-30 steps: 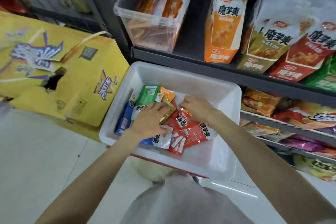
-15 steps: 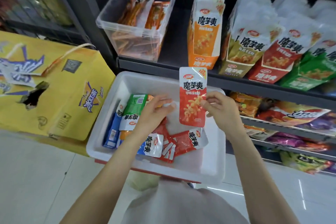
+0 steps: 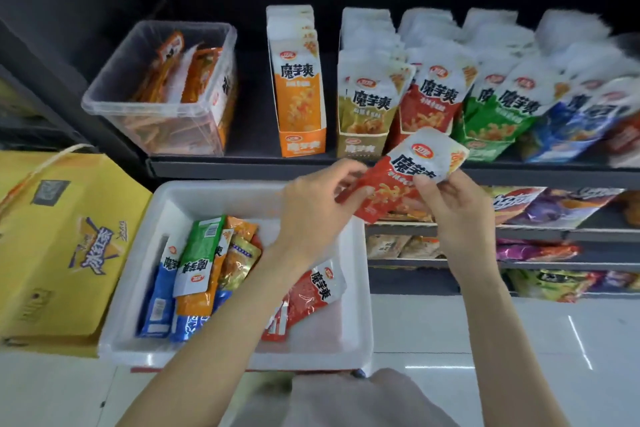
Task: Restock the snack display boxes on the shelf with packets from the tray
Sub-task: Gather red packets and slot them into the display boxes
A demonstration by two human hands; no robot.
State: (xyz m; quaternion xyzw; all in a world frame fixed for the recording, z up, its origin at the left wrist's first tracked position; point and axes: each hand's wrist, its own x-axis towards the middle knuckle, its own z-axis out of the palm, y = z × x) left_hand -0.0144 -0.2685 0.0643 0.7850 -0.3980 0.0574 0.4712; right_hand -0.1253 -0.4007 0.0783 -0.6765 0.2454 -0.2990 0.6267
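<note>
The red snack packet (image 3: 398,184) looks light, thin and limp, with a glossy film likely to slip, so a pinch at the flat sealed edges seems the safest hold. It is red below and white at the top, printed with dark characters and a small red logo. The left hand (image 3: 315,211) pinches its lower left edge; the right hand (image 3: 453,208) pinches its right side, thumb on the face. It is held tilted between the hands, above the white tray (image 3: 356,340) and just below the red display box (image 3: 429,107) on the shelf (image 3: 242,166).
</note>
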